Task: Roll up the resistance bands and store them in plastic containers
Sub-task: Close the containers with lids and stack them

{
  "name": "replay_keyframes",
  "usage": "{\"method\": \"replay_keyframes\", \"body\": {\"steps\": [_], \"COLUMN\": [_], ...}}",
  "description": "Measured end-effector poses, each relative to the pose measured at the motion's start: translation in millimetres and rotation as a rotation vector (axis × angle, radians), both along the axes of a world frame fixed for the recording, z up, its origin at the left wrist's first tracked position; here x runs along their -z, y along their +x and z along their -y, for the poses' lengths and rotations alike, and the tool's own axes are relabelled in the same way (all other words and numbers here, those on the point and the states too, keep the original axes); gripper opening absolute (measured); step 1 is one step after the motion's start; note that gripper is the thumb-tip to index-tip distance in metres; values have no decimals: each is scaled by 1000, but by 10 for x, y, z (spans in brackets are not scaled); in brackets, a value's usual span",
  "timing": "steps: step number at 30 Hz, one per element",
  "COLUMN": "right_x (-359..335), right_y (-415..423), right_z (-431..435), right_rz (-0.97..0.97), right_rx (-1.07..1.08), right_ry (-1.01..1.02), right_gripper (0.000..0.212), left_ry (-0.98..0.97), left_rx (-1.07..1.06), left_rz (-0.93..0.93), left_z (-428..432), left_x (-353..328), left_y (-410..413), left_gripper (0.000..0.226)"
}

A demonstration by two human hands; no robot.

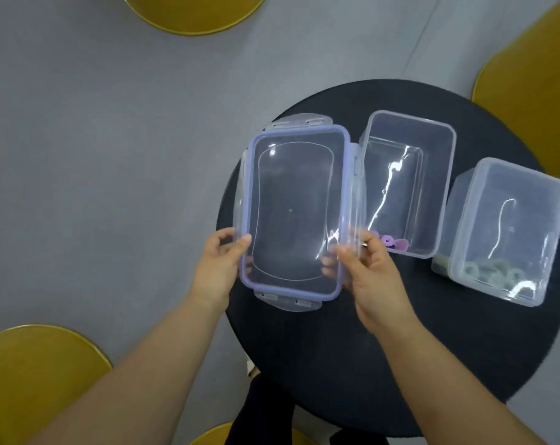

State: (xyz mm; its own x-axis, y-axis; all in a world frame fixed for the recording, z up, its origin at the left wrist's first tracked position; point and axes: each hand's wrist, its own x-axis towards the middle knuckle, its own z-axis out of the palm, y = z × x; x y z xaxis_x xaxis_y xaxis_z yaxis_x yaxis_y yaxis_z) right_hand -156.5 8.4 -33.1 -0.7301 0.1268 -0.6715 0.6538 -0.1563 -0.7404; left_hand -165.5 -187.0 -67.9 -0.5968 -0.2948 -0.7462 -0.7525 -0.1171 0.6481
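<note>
**Lid gripped in both hands, open container waiting to its right**

Left hand point(219, 261) pinches the near left edge of the lid point(294, 213), thumb on top and fingers curled beneath. The right hand point(368, 268) does the same on the lid's near right edge, so the lid is carried between the two, seemingly raised a little above the black round table point(336, 364).

The lid is clear plastic with a purple seal round its border and clear latch tabs on all four sides. Its long axis runs away from the person.

Just right of the lid stands an open clear container point(440, 187), its long axis nearly parallel to the lid's. A rolled purple band point(392, 243) lies in the container's near corner, close to the right hand. Judging by the task, the lid goes onto this box next. That calls for a short sideways shift to the right with little turning, and the right hand is the nearer one.

Further right of the lid sits a second open container point(522, 170) holding pale rolled bands point(484, 268).
</note>
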Motion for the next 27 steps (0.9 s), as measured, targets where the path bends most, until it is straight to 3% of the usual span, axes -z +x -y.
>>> {"method": "replay_keyframes", "body": {"steps": [3, 5, 7, 11, 16, 21, 27], "right_x": [-217, -307, -332, -136, 135, 350, 507], "right_y": [-66, -176, -324, -546, -694, -763, -789], "right_z": [-464, -751, -979, -1345, -1501, -1481, -1465], "right_rz": [-28, -77, -98, -11, 43, 71, 117], "right_rx": [19, 53, 99, 114, 120, 68, 12], "right_ry": [158, 257, 309, 406, 427, 451, 528], "right_gripper": [16, 27, 44, 58, 59, 40, 45], "left_ry": [107, 131, 106, -7, -127, -203, -192], "left_rx": [89, 131, 155, 175, 187, 180, 184], "left_rz": [-47, -74, -112, -108, -42, 8, 26], "left_z": [-353, -679, -1021, -1518, -1690, -1697, -1694], "left_x": [-210, -285, -323, -244, -20, 89, 159], "left_y": [-250, -453, -662, -950, -1026, -1024, -1002], "left_gripper": [18, 20, 22, 31, 36, 35, 38]}}
